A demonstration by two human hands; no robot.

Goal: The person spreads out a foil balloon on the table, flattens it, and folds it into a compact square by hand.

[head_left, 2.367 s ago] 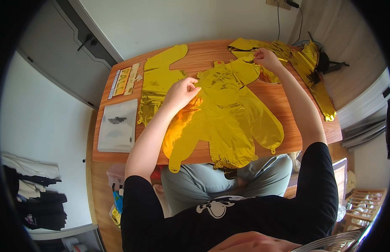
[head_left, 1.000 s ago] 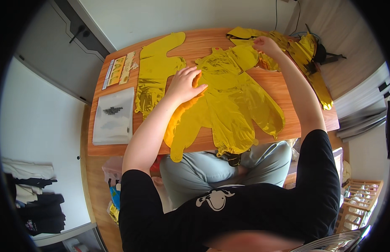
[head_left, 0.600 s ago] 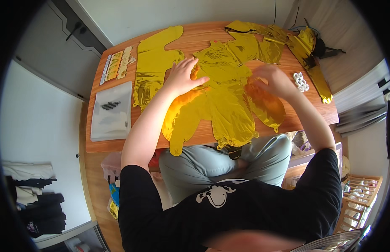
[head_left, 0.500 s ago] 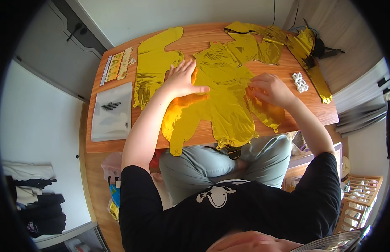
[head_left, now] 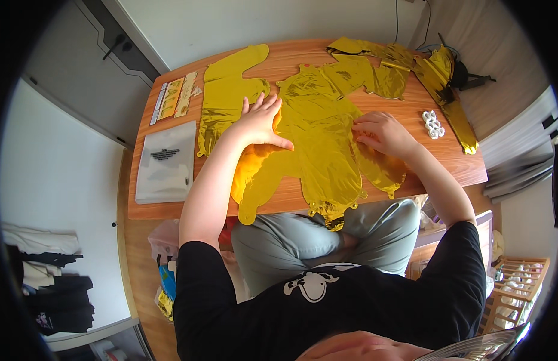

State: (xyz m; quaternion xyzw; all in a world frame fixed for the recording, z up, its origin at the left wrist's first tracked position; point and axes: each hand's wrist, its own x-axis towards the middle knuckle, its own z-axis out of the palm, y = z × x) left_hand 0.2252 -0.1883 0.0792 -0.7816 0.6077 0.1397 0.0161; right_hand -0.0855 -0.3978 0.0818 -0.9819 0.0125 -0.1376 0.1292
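Note:
A flat, wrinkled gold foil balloon point(head_left: 318, 120) lies in the middle of the table, its crumpled lower end hanging past the near edge. My left hand point(head_left: 261, 123) is spread over its left side, thumb stretched toward the middle. On the right side, my right hand point(head_left: 384, 133) has its fingers curled in against the foil near the edge, with the thumb close beside them. The fingertips seem to pinch the foil, though they are partly hidden. Another flat gold foil balloon point(head_left: 225, 84) lies beyond my left hand.
More gold foil point(head_left: 442, 78) stretches along the far right of the wooden table point(head_left: 423, 165). White rolls point(head_left: 433, 124) sit near the right edge. A clear plastic packet point(head_left: 166, 162) and printed cards point(head_left: 172, 99) lie at the left. A black object point(head_left: 465, 78) with a cable stands at the back right.
My left thumb has come slightly nearer to me over the foil. The balloon's lower end now shows more crumpled gold at the table edge. The whole view has shifted a little.

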